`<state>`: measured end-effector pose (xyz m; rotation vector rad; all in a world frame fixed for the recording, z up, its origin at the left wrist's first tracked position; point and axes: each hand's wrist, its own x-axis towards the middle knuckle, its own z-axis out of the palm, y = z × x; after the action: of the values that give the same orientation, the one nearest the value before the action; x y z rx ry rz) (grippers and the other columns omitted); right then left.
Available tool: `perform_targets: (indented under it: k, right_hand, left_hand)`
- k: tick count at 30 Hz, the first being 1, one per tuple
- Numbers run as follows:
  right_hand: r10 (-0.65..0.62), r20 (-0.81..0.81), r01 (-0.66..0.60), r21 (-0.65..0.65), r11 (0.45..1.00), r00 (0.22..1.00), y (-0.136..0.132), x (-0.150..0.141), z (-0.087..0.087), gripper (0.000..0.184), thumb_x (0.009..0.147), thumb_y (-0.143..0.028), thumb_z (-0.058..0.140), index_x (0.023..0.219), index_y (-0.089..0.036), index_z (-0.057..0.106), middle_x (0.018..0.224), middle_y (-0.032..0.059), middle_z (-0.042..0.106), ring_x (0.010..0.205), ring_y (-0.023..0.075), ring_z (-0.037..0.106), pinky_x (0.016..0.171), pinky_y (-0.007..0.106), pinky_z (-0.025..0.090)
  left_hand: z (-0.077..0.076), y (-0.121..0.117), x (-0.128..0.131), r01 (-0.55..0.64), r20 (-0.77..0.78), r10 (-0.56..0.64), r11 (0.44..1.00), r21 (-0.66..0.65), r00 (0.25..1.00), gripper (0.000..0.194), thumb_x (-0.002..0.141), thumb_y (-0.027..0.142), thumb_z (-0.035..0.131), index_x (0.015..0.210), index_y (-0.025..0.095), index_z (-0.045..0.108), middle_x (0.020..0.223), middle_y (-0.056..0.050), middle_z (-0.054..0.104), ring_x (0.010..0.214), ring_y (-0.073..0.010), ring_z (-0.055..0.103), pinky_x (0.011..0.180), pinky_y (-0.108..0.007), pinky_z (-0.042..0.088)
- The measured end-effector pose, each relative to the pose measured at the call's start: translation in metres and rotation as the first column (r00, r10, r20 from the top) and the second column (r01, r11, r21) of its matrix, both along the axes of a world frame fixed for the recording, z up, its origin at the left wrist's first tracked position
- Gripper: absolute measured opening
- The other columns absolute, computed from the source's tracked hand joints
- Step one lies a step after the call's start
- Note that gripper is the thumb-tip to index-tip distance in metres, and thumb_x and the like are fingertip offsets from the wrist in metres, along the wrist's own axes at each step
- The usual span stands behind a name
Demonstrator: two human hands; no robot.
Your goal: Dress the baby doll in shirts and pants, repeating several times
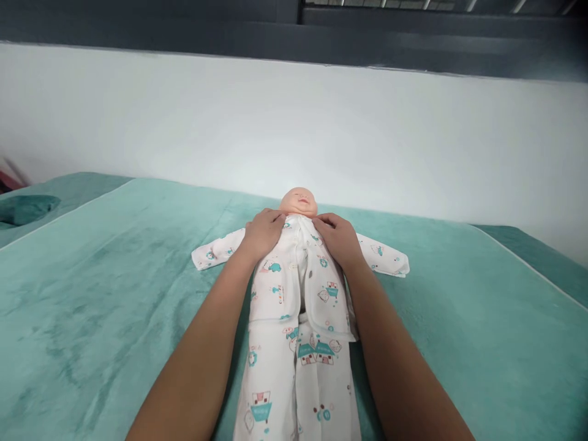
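A baby doll (298, 201) lies on its back, its head toward the wall. It wears a white baby shirt (275, 285) with teal and pink prints, and matching baby pants (271, 373) lie below. My left hand (267, 231) is at the shirt's left shoulder, fingers bent onto the cloth by the collar. On the other shoulder, my right hand (339, 237) has its fingertips closed on the collar edge. The shirt's front panels meet near the neck and part lower down. Both sleeves stretch out sideways. My hands hide the shoulders.
A teal plush cover (119, 294) spreads under the doll, with pale seam lines at both sides. Behind it rises a white wall (294, 122), topped by a dark window frame (184, 30). A darker teal fold (27, 209) lies at the far left.
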<state>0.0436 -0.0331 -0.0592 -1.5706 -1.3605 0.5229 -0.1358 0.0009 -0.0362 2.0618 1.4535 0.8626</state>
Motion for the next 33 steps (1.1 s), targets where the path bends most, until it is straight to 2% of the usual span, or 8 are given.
perform_targets:
  k: [5, 9, 12, 15, 18, 26, 30, 33]
  right_hand:
    - [0.000, 0.018, 0.000, -0.001, 1.000, 1.000, 0.004, 0.006, -0.007, 0.028, 0.084, -0.038, 0.050, 0.095, -0.023, 0.071, 0.104, 0.0016, 0.072, 0.099, 0.0217, 0.062, 0.091, 0.035, 0.043]
    - [0.027, 0.133, -0.023, -0.029, 0.999, 0.991, 0.005, 0.011, -0.008, 0.033, 0.090, -0.040, 0.043, 0.098, -0.023, 0.070, 0.106, 0.0024, 0.072, 0.099, 0.0217, 0.061, 0.091, 0.034, 0.042]
    - [-0.029, 0.264, 0.062, -0.114, 0.992, 0.964, -0.003, 0.015, -0.009, 0.038, 0.094, -0.043, 0.038, 0.104, -0.024, 0.070, 0.109, 0.0050, 0.071, 0.100, 0.0234, 0.061, 0.089, 0.034, 0.042]
    - [-0.107, 0.467, 0.218, -0.191, 0.957, 0.878, -0.019, 0.023, -0.016, 0.044, 0.097, -0.044, 0.033, 0.109, -0.023, 0.069, 0.110, 0.0092, 0.071, 0.099, 0.0260, 0.062, 0.086, 0.035, 0.041]
    - [-0.162, 0.604, 0.321, -0.166, 0.932, 0.781, -0.041, 0.039, -0.027, 0.046, 0.098, -0.041, 0.029, 0.113, -0.023, 0.069, 0.114, 0.0111, 0.069, 0.103, 0.0266, 0.061, 0.088, 0.036, 0.040]
    - [-0.263, 0.592, 0.483, -0.250, 0.839, 0.762, -0.063, 0.086, -0.042, 0.054, 0.096, -0.046, 0.029, 0.118, -0.017, 0.069, 0.119, 0.0162, 0.066, 0.106, 0.0312, 0.060, 0.088, 0.040, 0.042]
    - [-0.358, 0.525, 0.521, -0.201, 0.829, 0.772, -0.062, 0.096, -0.044, 0.054, 0.091, -0.046, 0.039, 0.129, -0.014, 0.061, 0.129, 0.0181, 0.061, 0.119, 0.0336, 0.055, 0.098, 0.044, 0.041]
    - [-0.428, 0.530, 0.595, -0.192, 0.781, 0.732, -0.069, 0.101, -0.043, 0.062, 0.089, -0.047, 0.046, 0.139, -0.011, 0.050, 0.136, 0.0219, 0.054, 0.126, 0.0359, 0.050, 0.102, 0.048, 0.040]
  left_hand:
    - [-0.008, 0.005, -0.004, 0.021, 0.058, -0.019, 0.999, -0.029, 0.998, 0.039, 0.093, 0.036, 0.036, 0.099, 0.024, 0.072, 0.112, -0.005, 0.072, 0.109, -0.0254, 0.061, 0.095, -0.037, 0.045]
    - [-0.018, -0.002, -0.008, -0.009, 0.111, 0.005, 1.000, 0.030, 0.994, 0.042, 0.095, 0.038, 0.033, 0.104, 0.023, 0.071, 0.112, -0.004, 0.073, 0.108, -0.0234, 0.062, 0.095, -0.034, 0.046]
    - [-0.028, -0.013, -0.019, -0.009, 0.102, -0.003, 0.993, 0.119, 0.995, 0.044, 0.097, 0.035, 0.030, 0.112, 0.021, 0.069, 0.119, -0.005, 0.071, 0.113, -0.0213, 0.061, 0.101, -0.034, 0.043]
    - [-0.037, -0.022, -0.033, -0.031, -0.019, 0.036, 0.975, 0.221, 0.999, 0.045, 0.099, 0.034, 0.029, 0.123, 0.019, 0.064, 0.130, -0.006, 0.065, 0.123, -0.0216, 0.055, 0.109, -0.036, 0.036]
    - [-0.044, -0.027, -0.045, -0.070, -0.224, 0.136, 0.958, 0.279, 0.965, 0.044, 0.099, 0.032, 0.030, 0.131, 0.023, 0.059, 0.135, -0.007, 0.061, 0.126, -0.0260, 0.051, 0.109, -0.042, 0.032]
    - [-0.060, -0.035, -0.082, -0.168, -0.443, 0.296, 0.937, 0.306, 0.846, 0.053, 0.092, 0.047, 0.048, 0.140, 0.023, 0.047, 0.131, -0.013, 0.059, 0.120, -0.0343, 0.050, 0.102, -0.047, 0.033]
    - [-0.062, -0.046, -0.102, -0.344, -0.425, 0.451, 0.887, 0.308, 0.784, 0.045, 0.089, 0.041, 0.055, 0.129, 0.020, 0.055, 0.120, -0.016, 0.062, 0.114, -0.0368, 0.052, 0.093, -0.048, 0.040]
    - [-0.060, -0.050, -0.109, -0.434, -0.401, 0.529, 0.847, 0.307, 0.748, 0.039, 0.090, 0.031, 0.051, 0.126, 0.020, 0.058, 0.122, -0.017, 0.058, 0.113, -0.0372, 0.052, 0.088, -0.048, 0.043]
